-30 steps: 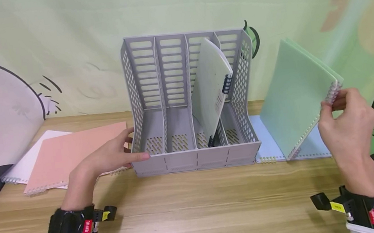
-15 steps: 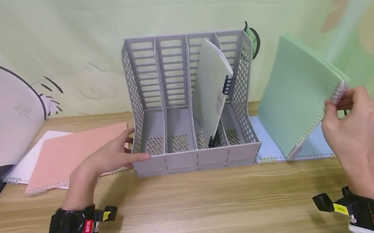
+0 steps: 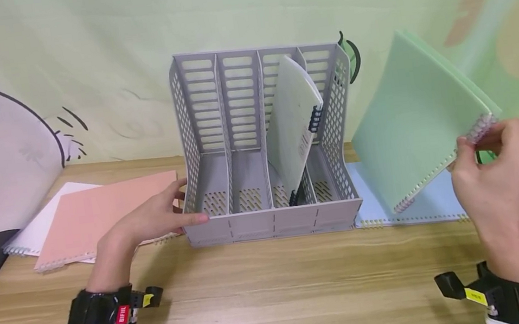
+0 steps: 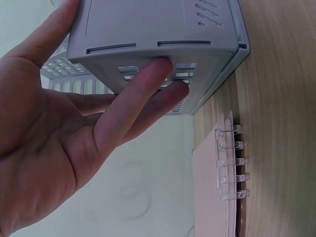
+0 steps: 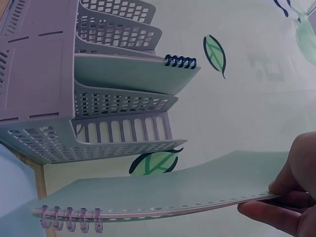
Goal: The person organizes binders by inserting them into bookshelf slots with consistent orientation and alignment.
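Observation:
A grey file organizer [image 3: 274, 222] with several upright compartments stands mid-table. My left hand [image 3: 157, 211] rests against its left front corner, thumb over the front rim. In the left wrist view the fingers [image 4: 148, 81] lie fairly straight against the slotted side wall. My right hand [image 3: 499, 171] pinches a green spiral notebook [image 3: 426, 118] by its bound edge, at the upper coil end. The notebook is raised and tilted, right of the organizer, above a blue spiral notebook [image 3: 367, 191]. A pale notebook [image 3: 293, 119] with black coils leans inside the third compartment from the left.
Left of the organizer, a pink spiral notebook [image 3: 108, 206] overlaps a white notebook [image 3: 59, 196] on the wooden table [image 3: 267, 292]. A printed cloth backdrop [image 3: 128, 64] rises behind the table. In the right wrist view the organizer's side wall [image 5: 123, 149] is close to the green notebook.
My right hand has moved slightly right with the green notebook, and the notebook's lower end has lifted off the blue one. The left hand and organizer look unmoved.

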`<state>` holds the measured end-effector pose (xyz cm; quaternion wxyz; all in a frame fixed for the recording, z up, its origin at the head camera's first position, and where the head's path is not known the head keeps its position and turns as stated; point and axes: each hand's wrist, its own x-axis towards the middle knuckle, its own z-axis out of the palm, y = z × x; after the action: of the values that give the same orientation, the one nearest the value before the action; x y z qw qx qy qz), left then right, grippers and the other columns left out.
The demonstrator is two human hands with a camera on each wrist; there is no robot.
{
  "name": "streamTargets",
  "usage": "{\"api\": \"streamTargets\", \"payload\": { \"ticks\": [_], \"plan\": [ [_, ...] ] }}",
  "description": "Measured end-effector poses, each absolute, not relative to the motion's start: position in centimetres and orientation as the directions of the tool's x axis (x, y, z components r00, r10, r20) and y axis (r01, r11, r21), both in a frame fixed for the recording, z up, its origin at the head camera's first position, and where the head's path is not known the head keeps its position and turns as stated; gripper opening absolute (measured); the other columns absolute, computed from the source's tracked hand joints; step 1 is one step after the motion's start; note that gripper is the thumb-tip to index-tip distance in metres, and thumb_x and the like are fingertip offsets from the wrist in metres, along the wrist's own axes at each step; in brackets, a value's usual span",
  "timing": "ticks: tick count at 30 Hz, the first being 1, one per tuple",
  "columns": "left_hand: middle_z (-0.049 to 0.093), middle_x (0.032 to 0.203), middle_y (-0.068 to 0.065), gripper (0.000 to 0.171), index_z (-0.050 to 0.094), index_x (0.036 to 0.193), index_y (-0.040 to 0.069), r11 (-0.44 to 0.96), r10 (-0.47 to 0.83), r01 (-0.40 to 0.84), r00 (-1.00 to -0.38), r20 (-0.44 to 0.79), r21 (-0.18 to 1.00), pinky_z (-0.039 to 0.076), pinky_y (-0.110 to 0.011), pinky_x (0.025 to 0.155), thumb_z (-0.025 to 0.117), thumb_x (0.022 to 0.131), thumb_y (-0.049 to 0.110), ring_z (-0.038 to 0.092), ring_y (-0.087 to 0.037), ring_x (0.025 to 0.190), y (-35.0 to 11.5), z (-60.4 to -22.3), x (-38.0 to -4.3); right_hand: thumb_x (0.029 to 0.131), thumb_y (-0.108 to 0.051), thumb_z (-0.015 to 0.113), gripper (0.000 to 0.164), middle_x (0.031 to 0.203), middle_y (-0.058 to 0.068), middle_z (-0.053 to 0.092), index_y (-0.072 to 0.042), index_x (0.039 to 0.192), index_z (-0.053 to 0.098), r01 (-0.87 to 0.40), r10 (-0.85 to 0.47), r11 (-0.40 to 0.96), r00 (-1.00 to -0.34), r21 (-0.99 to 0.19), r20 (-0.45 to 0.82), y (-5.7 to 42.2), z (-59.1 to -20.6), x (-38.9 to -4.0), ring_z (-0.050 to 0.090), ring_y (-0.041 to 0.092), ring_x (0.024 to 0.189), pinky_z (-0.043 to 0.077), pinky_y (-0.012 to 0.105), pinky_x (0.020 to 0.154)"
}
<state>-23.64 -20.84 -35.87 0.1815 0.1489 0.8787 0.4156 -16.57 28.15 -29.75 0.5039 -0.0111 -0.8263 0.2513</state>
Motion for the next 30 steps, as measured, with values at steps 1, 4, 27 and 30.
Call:
{"api": "streamTargets", "payload": {
  "ticks": [1, 4, 27, 30],
  "plan": [
    [0.036, 0.149, -0.035, 0.110, 0.006, 0.163, -0.001, 0.608, 0.415, 0.113, -0.889, -0.194, 0.786, 0.060, -0.041, 0.081, 0.078, 0.091, 0.043, 0.069, -0.026, 0.090, -20.8, -35.8, -23.6, 0.095, 0.000, 0.063, 0.020, 0.099, 0.030, 0.067, 0.015, 0.107, 0.059, -0.237, 0.266, 0.876, -0.489, -0.420, 0.831, 28.1, -29.6, -16.4, 0.065, 0.039, 0.086, 0.032, 0.005, 0.076],
    [0.036, 0.150, -0.035, 0.110, 0.006, 0.163, 0.000, 0.601, 0.418, 0.112, -0.888, -0.192, 0.791, 0.060, -0.042, 0.082, 0.079, 0.092, 0.042, 0.069, -0.027, 0.089, -20.7, -35.7, -23.6, 0.095, -0.001, 0.062, 0.020, 0.098, 0.029, 0.067, 0.015, 0.106, 0.059, -0.246, 0.259, 0.879, -0.475, -0.409, 0.841, 27.9, -29.3, -16.1, 0.062, 0.008, 0.086, 0.034, 0.004, 0.073],
    [0.037, 0.148, -0.035, 0.107, 0.007, 0.163, 0.000, 0.595, 0.422, 0.117, -0.887, -0.186, 0.795, 0.060, -0.043, 0.081, 0.078, 0.093, 0.040, 0.069, -0.027, 0.090, -20.8, -35.8, -23.5, 0.097, 0.000, 0.062, 0.024, 0.104, -0.029, 0.048, 0.012, 0.118, 0.060, -0.280, 0.338, 0.818, -0.475, -0.503, 0.813, 27.2, -27.7, -14.0, 0.054, -0.014, 0.085, 0.043, -0.001, 0.069],
    [0.038, 0.148, -0.035, 0.107, 0.008, 0.162, 0.000, 0.592, 0.425, 0.118, -0.886, -0.185, 0.797, 0.060, -0.043, 0.081, 0.078, 0.093, 0.039, 0.069, -0.028, 0.091, -20.7, -35.8, -23.6, 0.101, -0.001, 0.059, 0.028, 0.108, -0.031, 0.042, 0.012, 0.125, 0.056, -0.280, 0.320, 0.823, -0.492, -0.495, 0.810, 27.2, -27.6, -13.7, 0.052, -0.014, 0.090, 0.041, -0.002, 0.071]
  ]
}}
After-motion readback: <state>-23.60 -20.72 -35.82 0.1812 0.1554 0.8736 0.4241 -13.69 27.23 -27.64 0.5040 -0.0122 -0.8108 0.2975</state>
